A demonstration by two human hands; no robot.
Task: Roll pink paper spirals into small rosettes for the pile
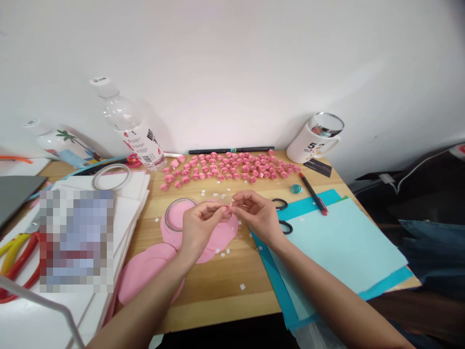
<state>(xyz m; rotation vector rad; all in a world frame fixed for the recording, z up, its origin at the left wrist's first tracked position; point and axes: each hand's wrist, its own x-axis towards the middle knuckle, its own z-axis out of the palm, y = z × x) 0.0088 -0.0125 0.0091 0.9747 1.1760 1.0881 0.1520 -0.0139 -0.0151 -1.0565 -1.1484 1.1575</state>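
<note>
My left hand [203, 223] is closed in a pinch on a small pink paper roll [226, 210], mostly hidden by the fingers. Right beside it, my right hand [256, 213] pinches with thumb and forefinger; a tiny whitish bit shows at its fingertips, too small to make out. Beneath the hands lie flat pink paper circles [150, 271] and a roll of tape [166, 215]. Small white paper squares [242, 287] are scattered around. Beyond the hands stand many rolled pink paper roses [224, 169]. Black-handled scissors [286, 227] lie by my right wrist, their blades hidden.
Blue paper sheets [337, 247] cover the right side, with a pen [312, 191] on them. A white mug [308, 143] and a clear bottle [136, 131] stand by the wall. White foam sheets [134, 194] at left carry another tape roll [95, 182] and red-yellow scissors [20, 264].
</note>
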